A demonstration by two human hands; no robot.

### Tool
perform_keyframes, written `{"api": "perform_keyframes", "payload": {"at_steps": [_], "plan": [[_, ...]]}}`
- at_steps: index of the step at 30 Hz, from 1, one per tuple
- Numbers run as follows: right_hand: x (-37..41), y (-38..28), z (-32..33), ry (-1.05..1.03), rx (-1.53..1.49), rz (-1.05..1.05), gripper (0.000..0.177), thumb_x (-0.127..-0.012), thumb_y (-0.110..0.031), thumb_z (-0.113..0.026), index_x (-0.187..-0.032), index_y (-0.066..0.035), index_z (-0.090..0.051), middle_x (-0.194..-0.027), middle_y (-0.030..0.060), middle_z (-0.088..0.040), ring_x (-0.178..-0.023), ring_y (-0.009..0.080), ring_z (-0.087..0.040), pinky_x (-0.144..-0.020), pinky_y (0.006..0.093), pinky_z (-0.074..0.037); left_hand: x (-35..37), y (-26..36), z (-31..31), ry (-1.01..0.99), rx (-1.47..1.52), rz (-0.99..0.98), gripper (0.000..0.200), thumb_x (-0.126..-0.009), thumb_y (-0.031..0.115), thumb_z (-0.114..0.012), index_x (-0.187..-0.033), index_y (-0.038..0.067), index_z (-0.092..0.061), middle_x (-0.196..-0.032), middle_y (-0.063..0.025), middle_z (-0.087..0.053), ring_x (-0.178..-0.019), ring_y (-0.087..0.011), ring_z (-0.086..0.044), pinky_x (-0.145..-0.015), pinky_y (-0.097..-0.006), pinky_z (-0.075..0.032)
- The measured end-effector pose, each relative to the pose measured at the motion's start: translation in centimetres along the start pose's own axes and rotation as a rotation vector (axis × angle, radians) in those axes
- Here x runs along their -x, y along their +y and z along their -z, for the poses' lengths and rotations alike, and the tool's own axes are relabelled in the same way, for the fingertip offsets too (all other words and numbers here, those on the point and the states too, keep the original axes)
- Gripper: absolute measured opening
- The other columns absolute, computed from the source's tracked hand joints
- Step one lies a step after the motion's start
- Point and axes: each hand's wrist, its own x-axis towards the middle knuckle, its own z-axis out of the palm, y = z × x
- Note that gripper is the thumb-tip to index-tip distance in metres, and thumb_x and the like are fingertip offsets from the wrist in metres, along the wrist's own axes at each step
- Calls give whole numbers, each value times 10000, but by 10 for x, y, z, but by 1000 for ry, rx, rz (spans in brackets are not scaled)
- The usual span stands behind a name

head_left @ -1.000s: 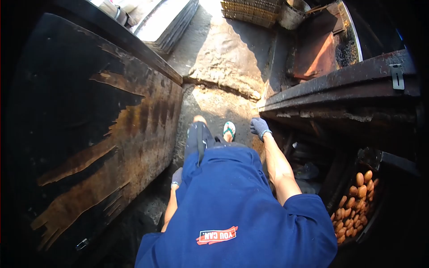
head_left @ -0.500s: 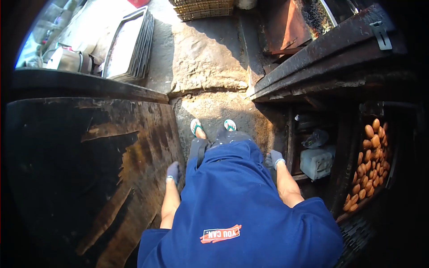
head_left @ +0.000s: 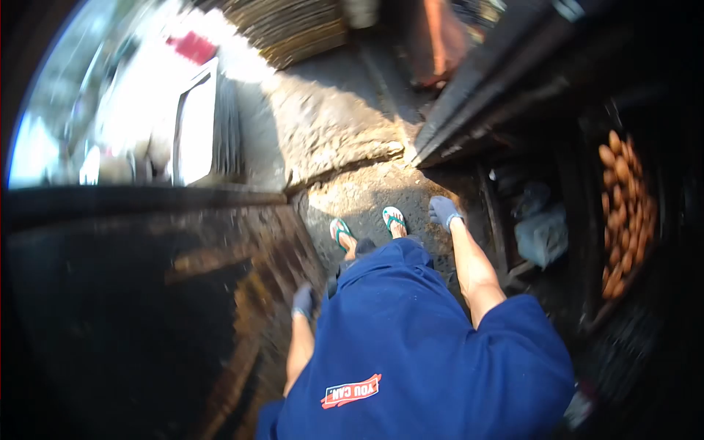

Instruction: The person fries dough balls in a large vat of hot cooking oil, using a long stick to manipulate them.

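Note:
My right hand [head_left: 443, 213], in a grey glove, hangs in front of me to the right of my feet. Its fingers are loosely bent and a little apart, with nothing visible in them. Beside my left hip, my left hand [head_left: 303, 299] wears the same kind of glove. It is near the dark worn wooden board [head_left: 257, 293], and motion blur hides how its fingers are held. Both arms come out of a dark blue shirt [head_left: 411, 345].
Egg-shaped brown items [head_left: 623, 213] fill a rack on the right. A whitish plastic container [head_left: 543, 238] sits on a low shelf. Stacked trays [head_left: 227, 132] lean at the left, and a yellowish crate [head_left: 293, 33] stands ahead. A dark beam [head_left: 484, 81] juts in from the right.
The view has turned and blurred, with the crate and trays shifting left. My right hand has swung forward, away from my hip. My feet appear farther to the right.

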Motion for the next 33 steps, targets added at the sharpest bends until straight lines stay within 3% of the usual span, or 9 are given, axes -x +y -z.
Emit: {"api": "perform_keyframes", "payload": {"at_steps": [3,6,11,15,17,18,23,25,33], "plan": [[6,-6,-13,126,42,-68,191,-875,-114,-422,-704,-151,-498,-604,-9,-451,-460,130,-430,-397,294,-346,0,-45,101,-113,-328,159,466,-847,439,-551,-954,4,-679,-955,-115,-662,-902,-206,-613,-800,-341,-484],[-24,37,-18,-50,1609,250,260,-915,-130,-448,-791,-137,-677,-631,20,-599,-516,169,-587,-420,346,-406,-26,90,213,-151,-610,-32,460,-855,443,-555,-971,13,-671,-967,-124,-663,-913,-218,-622,-806,-345,-488],[-115,116,-38,143,1373,261,372,-707,-287,-744,-990,-49,-714,-1083,164,-681,-1004,314,-667,-788,394,-548,-89,180,113,-188,-713,-313,452,-867,449,-562,-1000,27,-657,-986,-140,-665,-933,-239,-636,-816,-351,-495],[12,50,-41,137,1368,320,213,-731,-236,-691,-836,-56,-739,-853,188,-703,-842,331,-704,-670,419,-558,-74,127,50,-192,-687,-418,448,-875,453,-567,-1017,36,-648,-998,-150,-666,-945,-251,-645,-822,-355,-499],[-2,62,-36,123,1385,333,208,-743,-226,-678,-844,-56,-741,-847,189,-701,-841,328,-705,-664,417,-558,-53,190,35,-271,-1283,-654,403,-923,359,-533,-1151,37,-614,-1088,-157,-664,-1041,-252,-621,-908,-352,-466],[-12,70,-32,139,1380,341,224,-739,-232,-680,-858,-52,-739,-866,193,-701,-850,328,-704,-670,418,-558,-97,175,44,-311,-710,-642,398,-889,280,-590,-1210,45,-580,-1100,-144,-663,-1058,-285,-615,-923,-371,-465],[-74,119,-13,348,1340,506,282,-711,-249,-701,-894,-35,-725,-940,201,-698,-888,333,-695,-699,428,-556,-63,206,-2,-365,-281,-279,443,-784,269,-690,-1142,36,-573,-1078,-141,-659,-1010,-296,-626,-858,-383,-500],[-25,70,-12,151,1385,293,305,-706,-229,-702,-939,-32,-720,-985,197,-696,-922,342,-686,-722,433,-554,-36,209,-7,-332,-1323,-850,368,-827,290,-627,-1096,40,-590,-1069,-141,-667,-1006,-316,-628,-844,-387,-502],[4,72,-10,110,1373,281,384,-660,-246,-736,-974,-26,-708,-1014,200,-691,-969,350,-669,-775,420,-545,-9,189,-19,-380,-1234,-806,360,-838,344,-611,-1073,71,-597,-1050,-158,-667,-1004,-335,-624,-839,-400,-493]]}}
